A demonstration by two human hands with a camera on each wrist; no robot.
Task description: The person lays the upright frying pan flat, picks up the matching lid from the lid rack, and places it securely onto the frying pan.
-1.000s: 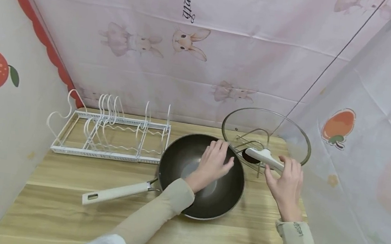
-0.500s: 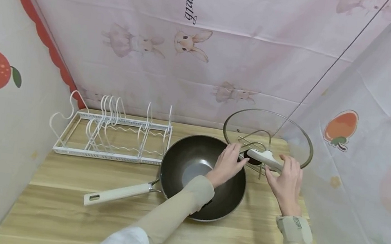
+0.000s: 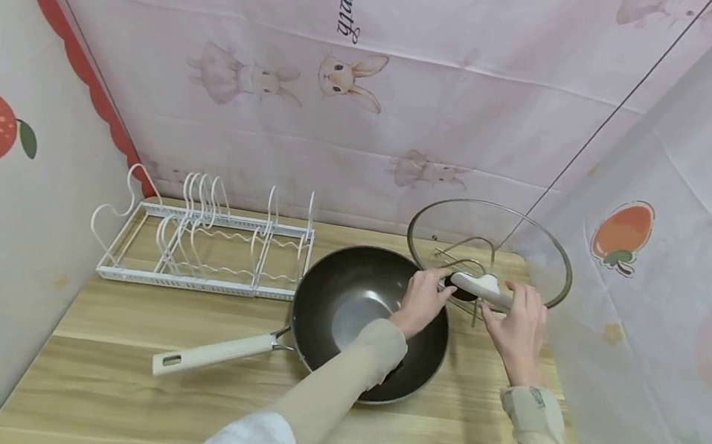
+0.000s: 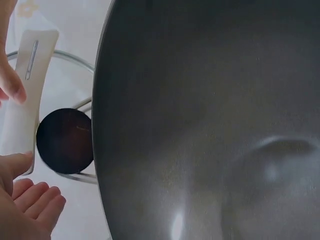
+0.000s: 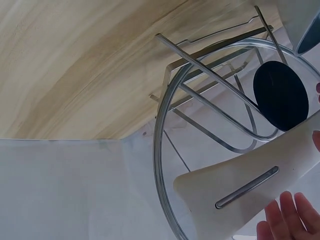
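A glass lid (image 3: 426,212) with a metal rim leans tilted on a wire lid stand (image 3: 474,314) at the back right. Across its front runs a long white handle (image 3: 482,287), with a dark round disc (image 5: 281,95) beside it. My right hand (image 3: 518,337) grips the handle's right end between thumb and fingers. At the left end, my left hand (image 3: 423,302) pinches the handle, its thumb (image 4: 19,161) against it in the left wrist view. Below my left forearm sits a dark wok (image 3: 344,280), its white handle (image 3: 213,353) pointing left.
A white wire dish rack (image 3: 199,282) stands to the left of the wok on the wooden tabletop (image 3: 168,415). Printed cloth walls (image 3: 255,14) enclose the back and both sides. The wok's right rim lies close to the lid stand.
My left hand has moved right, from over the wok to the left end of the lid's handle. The right hand stays at the handle, and the lid keeps its place.
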